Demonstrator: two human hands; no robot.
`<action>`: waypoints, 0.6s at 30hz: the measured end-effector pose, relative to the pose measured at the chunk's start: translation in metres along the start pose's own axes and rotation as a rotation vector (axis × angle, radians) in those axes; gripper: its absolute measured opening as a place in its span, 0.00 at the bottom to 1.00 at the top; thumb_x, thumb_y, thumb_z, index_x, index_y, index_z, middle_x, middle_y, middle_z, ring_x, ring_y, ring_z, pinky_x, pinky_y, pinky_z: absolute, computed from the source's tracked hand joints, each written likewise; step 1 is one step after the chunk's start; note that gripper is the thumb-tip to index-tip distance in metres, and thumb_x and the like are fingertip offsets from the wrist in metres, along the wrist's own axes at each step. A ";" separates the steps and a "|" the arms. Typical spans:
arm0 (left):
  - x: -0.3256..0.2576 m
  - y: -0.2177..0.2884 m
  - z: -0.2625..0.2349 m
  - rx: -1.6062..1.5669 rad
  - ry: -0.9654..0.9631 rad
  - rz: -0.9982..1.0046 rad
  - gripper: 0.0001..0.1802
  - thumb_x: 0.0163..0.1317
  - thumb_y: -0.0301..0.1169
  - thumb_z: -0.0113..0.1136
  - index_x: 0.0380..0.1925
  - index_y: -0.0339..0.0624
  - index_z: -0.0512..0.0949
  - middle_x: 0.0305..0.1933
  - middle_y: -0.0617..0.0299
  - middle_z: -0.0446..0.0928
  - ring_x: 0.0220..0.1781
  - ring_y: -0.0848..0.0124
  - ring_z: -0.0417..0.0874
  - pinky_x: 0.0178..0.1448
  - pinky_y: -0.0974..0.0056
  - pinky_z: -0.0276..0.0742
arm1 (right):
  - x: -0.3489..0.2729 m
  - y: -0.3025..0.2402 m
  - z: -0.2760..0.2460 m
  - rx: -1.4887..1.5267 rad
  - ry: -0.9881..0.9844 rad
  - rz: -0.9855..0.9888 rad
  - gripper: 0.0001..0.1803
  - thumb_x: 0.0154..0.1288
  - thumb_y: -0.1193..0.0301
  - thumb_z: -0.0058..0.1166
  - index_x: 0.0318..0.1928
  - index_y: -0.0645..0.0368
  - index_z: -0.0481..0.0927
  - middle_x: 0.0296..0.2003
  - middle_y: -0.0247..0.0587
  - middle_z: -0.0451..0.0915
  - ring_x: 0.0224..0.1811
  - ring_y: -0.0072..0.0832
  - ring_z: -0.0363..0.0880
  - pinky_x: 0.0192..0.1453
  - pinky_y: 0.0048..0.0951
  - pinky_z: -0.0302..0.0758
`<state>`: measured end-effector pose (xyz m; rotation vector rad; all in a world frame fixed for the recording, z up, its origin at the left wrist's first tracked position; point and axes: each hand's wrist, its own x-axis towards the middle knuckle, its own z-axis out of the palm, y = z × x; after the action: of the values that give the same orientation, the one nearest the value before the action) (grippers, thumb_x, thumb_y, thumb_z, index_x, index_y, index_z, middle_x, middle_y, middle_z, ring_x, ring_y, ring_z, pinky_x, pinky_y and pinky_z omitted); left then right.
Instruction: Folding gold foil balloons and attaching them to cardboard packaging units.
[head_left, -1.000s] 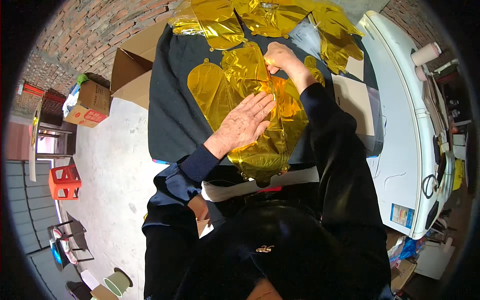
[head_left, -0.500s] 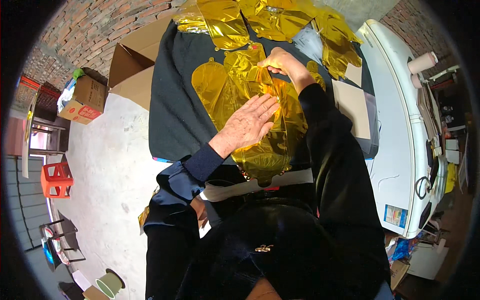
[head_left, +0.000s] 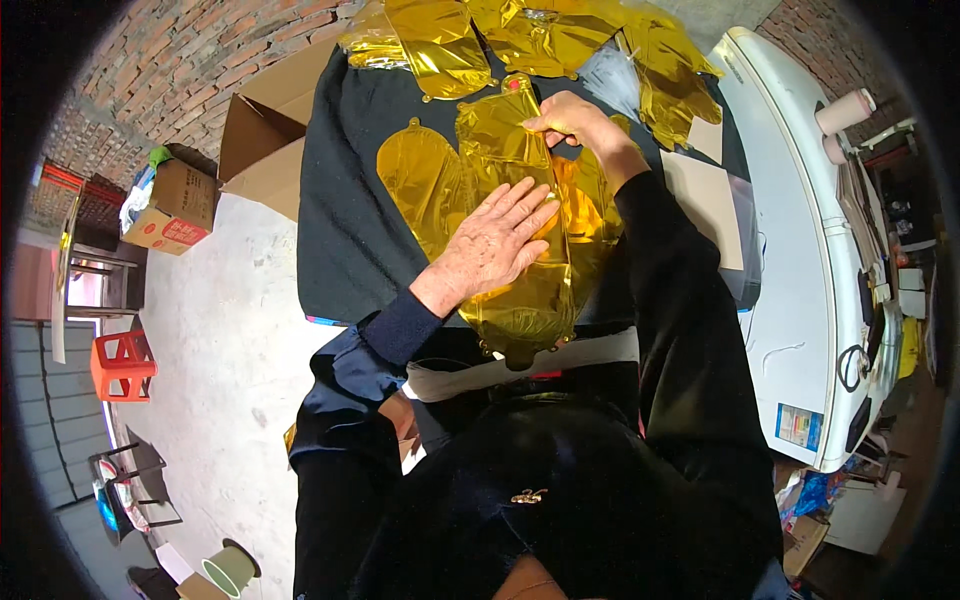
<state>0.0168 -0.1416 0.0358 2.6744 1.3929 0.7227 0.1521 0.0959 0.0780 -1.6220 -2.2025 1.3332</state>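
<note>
One gold foil piece lies lengthwise on a black cloth, its near end reaching past the cloth's edge toward the wearer's lap, as I follow the work from my distant post. The left hand rests palm down across its middle, fingers extended and grasping nothing. Above it, the right hand has thumb and forefinger apparently pinched on the upper right edge, the other fingers curled; I cannot tell how firmly they grip. A rounded gold lobe shows to the left, though whether it belongs to the same piece I cannot make out. More gold foil is spread along the far side, near a fan of clear plastic strips. From the creases and sharp glints, I judge the material featherlight, limp and slick, quick to wrinkle or slide over its own layers, and liable to tear if jerked. I would take it by the seamed border or the small tabs at its ends, thumb against fingertip, with a broad, light palm holding the body down, and keep nails off the thin, shiny middle.
</note>
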 end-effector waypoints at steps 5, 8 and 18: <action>0.003 0.002 -0.007 -0.002 0.012 -0.020 0.31 0.76 0.46 0.51 0.73 0.42 0.68 0.78 0.51 0.65 0.82 0.53 0.59 0.84 0.49 0.53 | -0.002 0.016 0.001 0.077 0.013 -0.048 0.18 0.65 0.58 0.71 0.28 0.55 0.78 0.25 0.28 0.79 0.24 0.19 0.77 0.19 0.24 0.57; 0.007 0.003 -0.004 -0.015 0.016 -0.014 0.31 0.75 0.45 0.52 0.72 0.41 0.69 0.77 0.50 0.66 0.81 0.52 0.60 0.84 0.49 0.54 | 0.001 0.025 -0.003 0.093 0.056 -0.129 0.20 0.64 0.59 0.72 0.31 0.61 0.78 0.24 0.39 0.80 0.23 0.28 0.82 0.19 0.30 0.62; 0.017 0.001 -0.003 -0.019 0.057 -0.017 0.31 0.74 0.42 0.55 0.71 0.37 0.68 0.78 0.45 0.63 0.81 0.46 0.60 0.82 0.49 0.57 | 0.001 0.027 -0.004 -0.010 0.072 -0.145 0.20 0.63 0.61 0.72 0.25 0.53 0.73 0.19 0.30 0.75 0.15 0.16 0.67 0.17 0.24 0.56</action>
<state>0.0249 -0.1295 0.0458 2.6447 1.4122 0.8129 0.1739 0.1008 0.0615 -1.4568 -2.2399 1.2086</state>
